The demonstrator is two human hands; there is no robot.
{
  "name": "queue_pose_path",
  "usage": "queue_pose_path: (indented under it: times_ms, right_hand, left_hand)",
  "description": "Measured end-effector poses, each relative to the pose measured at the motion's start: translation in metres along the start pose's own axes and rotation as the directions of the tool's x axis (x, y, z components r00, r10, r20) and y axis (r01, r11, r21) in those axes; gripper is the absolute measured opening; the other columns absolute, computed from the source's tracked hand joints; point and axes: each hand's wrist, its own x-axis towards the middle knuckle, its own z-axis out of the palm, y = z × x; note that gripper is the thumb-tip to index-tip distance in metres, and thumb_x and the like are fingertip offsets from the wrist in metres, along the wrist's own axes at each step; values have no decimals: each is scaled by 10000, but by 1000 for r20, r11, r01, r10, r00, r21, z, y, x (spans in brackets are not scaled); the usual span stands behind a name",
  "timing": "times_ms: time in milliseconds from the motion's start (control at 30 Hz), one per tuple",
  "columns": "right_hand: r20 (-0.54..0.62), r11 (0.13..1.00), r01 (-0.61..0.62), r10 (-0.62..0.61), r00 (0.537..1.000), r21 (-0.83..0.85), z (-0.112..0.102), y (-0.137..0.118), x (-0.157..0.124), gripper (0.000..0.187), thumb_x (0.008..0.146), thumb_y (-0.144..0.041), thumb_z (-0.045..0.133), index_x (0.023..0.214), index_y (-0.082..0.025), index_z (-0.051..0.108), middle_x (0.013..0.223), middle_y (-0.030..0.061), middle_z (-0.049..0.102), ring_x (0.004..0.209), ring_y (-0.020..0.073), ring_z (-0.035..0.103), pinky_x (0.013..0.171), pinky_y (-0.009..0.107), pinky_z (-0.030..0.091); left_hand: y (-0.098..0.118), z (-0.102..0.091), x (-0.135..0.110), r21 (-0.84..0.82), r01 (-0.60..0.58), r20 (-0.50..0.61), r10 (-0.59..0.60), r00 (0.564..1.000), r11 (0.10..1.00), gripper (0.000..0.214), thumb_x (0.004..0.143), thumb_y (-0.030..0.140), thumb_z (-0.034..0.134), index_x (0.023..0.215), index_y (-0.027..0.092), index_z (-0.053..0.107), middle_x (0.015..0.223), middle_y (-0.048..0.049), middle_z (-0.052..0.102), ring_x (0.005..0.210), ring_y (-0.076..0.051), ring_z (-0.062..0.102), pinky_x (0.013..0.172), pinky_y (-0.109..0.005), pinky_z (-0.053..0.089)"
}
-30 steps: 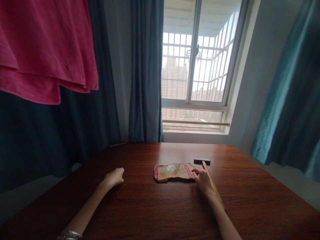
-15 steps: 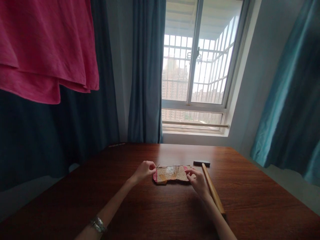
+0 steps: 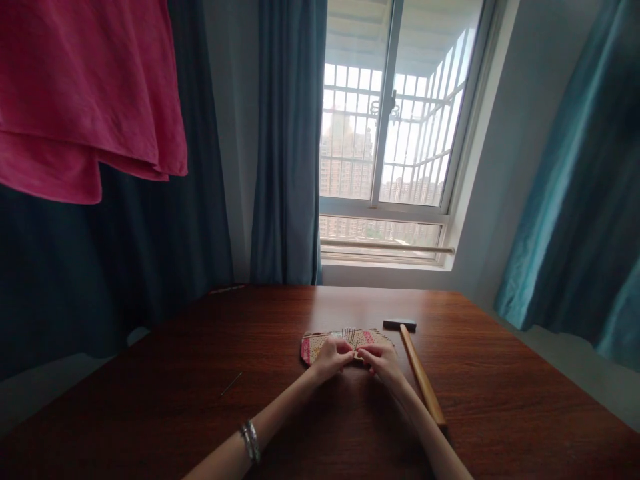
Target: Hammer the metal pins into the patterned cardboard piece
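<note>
A small flat pad [image 3: 313, 345] with pink ends and a dotted tan face lies in the middle of the brown wooden table [image 3: 500, 400]. Several thin metal pins stand up from its far edge. My left hand [image 3: 331, 355] and my right hand [image 3: 379, 359] meet over the near edge of the pad, fingers curled and pinched together. What the fingertips hold is too small to make out. A bracelet sits on my left wrist.
A hammer with a long wooden handle [image 3: 421, 377] and a dark head [image 3: 399, 325] lies just right of my right hand. One thin loose pin [image 3: 231, 383] lies on the table to the left. A pink cloth [image 3: 85, 93] hangs at upper left, with curtains and a window behind.
My left hand went from the loose pin at the left to the pad's left end, then to the middle. My right hand slid left to meet it. The loose pin stayed on the table.
</note>
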Motion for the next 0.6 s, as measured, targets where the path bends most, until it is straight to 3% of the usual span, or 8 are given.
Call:
queue_pose_path:
  times_ms: [133,433,533,600]
  right_hand:
    - [10,999,-34,34,999,36,3,5,2,425,635,-527,678,814,-146,743,615,30,650,532,131,548,357,181,384]
    - [2,995,-62,62,998,78,8,5,0,393,601,-502,721,740,-134,715,579,14,617,499,111,519,369,183,382]
    - [-49,998,-24,27,998,57,4,1,-1,386,616,-509,709,725,-139,705,558,11,604,465,107,496,367,197,373]
    - [-119,999,22,-19,993,28,-3,-5,0,399,633,-525,690,733,-139,701,589,23,620,464,111,500,379,210,381]
  left_hand:
    - [-6,-1,0,60,-74,-13,74,997,995,219,708,322,604,662,126,690,621,-55,651,561,-139,557,497,-207,395]
    - [-16,4,-2,142,-115,15,114,993,983,279,745,359,574,740,110,700,699,-48,676,662,-147,586,600,-220,426]
    - [-16,-3,0,123,-125,35,121,992,985,260,744,350,577,794,123,695,751,-48,684,700,-152,602,634,-227,452]
    - [-18,-12,4,128,-110,-15,113,993,986,255,716,326,603,864,132,680,799,-47,680,718,-153,607,649,-231,468]
